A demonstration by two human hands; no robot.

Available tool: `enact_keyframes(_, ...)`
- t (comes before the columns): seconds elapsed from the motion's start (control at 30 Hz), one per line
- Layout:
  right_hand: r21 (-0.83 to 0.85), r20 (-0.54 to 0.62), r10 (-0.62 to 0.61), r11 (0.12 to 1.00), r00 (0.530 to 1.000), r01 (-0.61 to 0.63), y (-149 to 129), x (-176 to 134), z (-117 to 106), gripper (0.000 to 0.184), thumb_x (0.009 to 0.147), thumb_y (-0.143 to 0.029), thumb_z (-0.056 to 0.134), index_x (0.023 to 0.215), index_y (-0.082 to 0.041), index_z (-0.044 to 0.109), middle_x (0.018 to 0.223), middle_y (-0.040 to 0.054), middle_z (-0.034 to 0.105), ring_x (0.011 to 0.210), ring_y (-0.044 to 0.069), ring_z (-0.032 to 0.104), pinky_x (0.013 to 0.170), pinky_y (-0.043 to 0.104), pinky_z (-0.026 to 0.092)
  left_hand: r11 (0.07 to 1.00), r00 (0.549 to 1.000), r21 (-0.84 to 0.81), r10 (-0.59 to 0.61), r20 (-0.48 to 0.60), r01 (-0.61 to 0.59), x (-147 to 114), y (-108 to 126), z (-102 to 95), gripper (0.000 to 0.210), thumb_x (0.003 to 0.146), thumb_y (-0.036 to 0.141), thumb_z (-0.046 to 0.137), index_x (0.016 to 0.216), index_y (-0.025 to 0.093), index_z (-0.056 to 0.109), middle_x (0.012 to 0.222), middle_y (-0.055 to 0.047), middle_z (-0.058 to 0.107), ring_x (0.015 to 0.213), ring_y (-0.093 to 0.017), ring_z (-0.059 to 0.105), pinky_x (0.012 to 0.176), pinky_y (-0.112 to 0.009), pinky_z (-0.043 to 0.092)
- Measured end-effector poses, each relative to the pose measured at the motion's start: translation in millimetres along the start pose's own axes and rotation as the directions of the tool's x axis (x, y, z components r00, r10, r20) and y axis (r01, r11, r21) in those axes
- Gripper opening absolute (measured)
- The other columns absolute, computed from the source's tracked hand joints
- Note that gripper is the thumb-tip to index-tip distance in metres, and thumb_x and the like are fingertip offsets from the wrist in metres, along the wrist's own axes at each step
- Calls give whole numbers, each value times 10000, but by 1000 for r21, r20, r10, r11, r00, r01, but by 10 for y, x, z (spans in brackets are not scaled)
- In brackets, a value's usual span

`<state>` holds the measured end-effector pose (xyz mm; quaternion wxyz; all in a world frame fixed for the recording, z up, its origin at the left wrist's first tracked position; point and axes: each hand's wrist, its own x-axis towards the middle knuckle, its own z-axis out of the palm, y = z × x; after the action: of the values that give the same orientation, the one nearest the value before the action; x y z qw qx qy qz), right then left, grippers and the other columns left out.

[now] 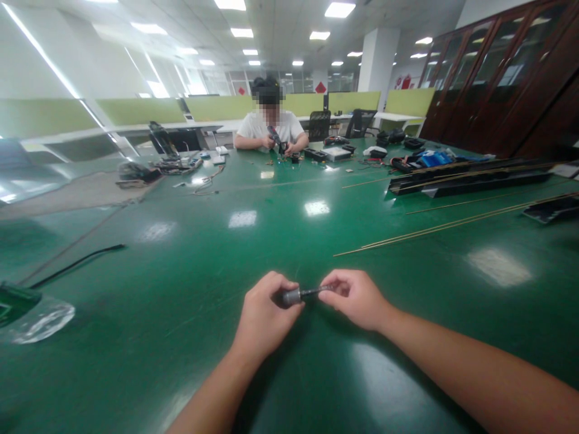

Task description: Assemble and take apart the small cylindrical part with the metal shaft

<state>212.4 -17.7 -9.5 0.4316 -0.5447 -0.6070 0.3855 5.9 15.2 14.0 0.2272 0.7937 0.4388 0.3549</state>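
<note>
Between thumb and fingers, my left hand (270, 313) grips a short grey cylinder (292, 296) with a lighter band at its right end. A thin dark rod (310, 292) extends rightward from that end. The rod's other end is pinched in the fingertips of my right hand (353, 296). Cylinder and rod lie nearly level, in line with each other, just above the green tabletop (212, 253). The left fingers cover part of the cylinder, and its exact kind is not clear. Whether the rod is fixed to it or only inserted, I cannot tell.
Long thin brass-coloured rods (407, 235) and black channels (470, 181) lie at right. A clear plastic bottle (40, 319) lies at left near a black cable (81, 265). Across the table, a person (271, 129) holds a power tool, with electronics around.
</note>
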Motion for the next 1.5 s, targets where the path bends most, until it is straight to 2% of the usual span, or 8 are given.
enact_keyframes(0.6, 40, -25, 37, 999, 999, -36, 18, 7, 4, 149, 782, -277, 714, 869, -156, 698, 642, 8, 660, 540, 143, 608, 518, 237, 446, 1000, 1000, 5, -29, -7, 29, 5, -29, -23, 109, 705, 154, 719, 770, 187, 638, 794, -3, 658, 747, -168, 614, 687, -282, 454)
enact_keyframes(0.77, 252, -67, 8, 968, 998, 9, 33, 1, -7, 277, 894, -430, 606, 815, -164, 616, 666, 4, 633, 497, 112, 553, 502, 230, 436, 989, 987, -17, -146, -71, 145, 18, -91, -30, 178, 702, 270, 762, 823, 194, 656, 793, -9, 687, 736, -189, 641, 696, -305, 484)
enact_keyframes(0.87, 363, -31, 14, 932, 999, -1, 61, 5, 2, 418, 960, -530, 470, 765, -172, 561, 603, -5, 592, 460, 111, 528, 465, 227, 413, 969, 967, -54, -244, -79, 240, 36, -103, -33, 277, 715, 382, 780, 887, 193, 675, 813, -17, 707, 715, -190, 650, 689, -308, 500)
enact_keyframes(0.97, 402, 9, 29, 915, 1000, -31, 82, 3, 23, 451, 969, -556, 440, 736, -180, 531, 537, -24, 537, 434, 114, 499, 436, 224, 392, 941, 945, -125, -323, -54, 314, 55, -105, -33, 365, 736, 472, 764, 942, 182, 680, 813, -24, 719, 689, -187, 656, 677, -305, 508)
enact_keyframes(1.07, 383, 36, 23, 923, 999, -35, 78, -2, 36, 457, 969, -555, 445, 719, -180, 525, 531, -25, 530, 437, 111, 493, 445, 225, 394, 912, 939, -246, -344, -22, 329, 77, -131, -28, 438, 783, 490, 719, 1088, 178, 675, 954, -48, 741, 828, -208, 699, 783, -321, 533)
enact_keyframes(1.17, 373, 54, 16, 927, 998, -35, 70, 2, 39, 468, 960, -566, 448, 705, -180, 521, 527, -24, 531, 436, 111, 494, 443, 225, 392, 906, 938, -271, -347, -32, 326, 96, -166, -17, 461, 824, 483, 678, 1186, 199, 663, 1088, -51, 730, 981, -227, 695, 918, -349, 525)
enact_keyframes(1.37, 399, 64, 22, 916, 998, -46, 100, 29, 59, 478, 959, -575, 439, 703, -181, 527, 521, -22, 536, 429, 114, 492, 428, 223, 390, 865, 940, -399, -340, -18, 305, 66, -160, 12, 465, 740, 443, 770, 1083, 155, 643, 1050, -97, 732, 970, -233, 705, 970, -386, 542)
enact_keyframes(1.5, 406, 58, 5, 913, 998, -28, 103, 38, 60, 486, 963, -576, 432, 700, -180, 528, 519, -22, 538, 425, 113, 494, 426, 219, 390, 905, 951, -336, -302, -72, 262, 35, -85, 1, 411, 696, 399, 811, 985, 159, 643, 1029, -96, 724, 955, -237, 699, 996, -427, 528)
